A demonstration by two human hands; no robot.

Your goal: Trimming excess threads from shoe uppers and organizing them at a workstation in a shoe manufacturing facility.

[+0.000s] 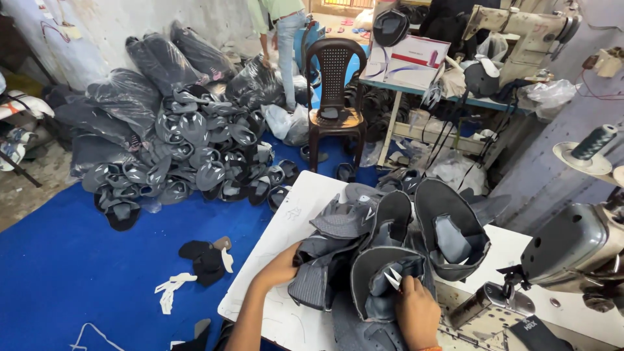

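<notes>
A heap of grey shoe uppers [390, 240] lies on the white work table [296, 221]. My left hand [283, 263] grips the left edge of a grey upper piece [312, 279] at the heap's near side. My right hand [416, 309] rests on a rounded grey upper [377, 273] and pinches small metal thread snips [392, 278], their points aimed up and left at the fabric. Both forearms enter from the bottom edge.
A sewing machine [572, 250] stands at the right with a thread cone [595, 142] behind it. On the blue floor mat [65, 260] lie a big pile of grey uppers [195, 156] and black bags. A brown plastic chair [335, 97] and a standing person [279, 39] are beyond.
</notes>
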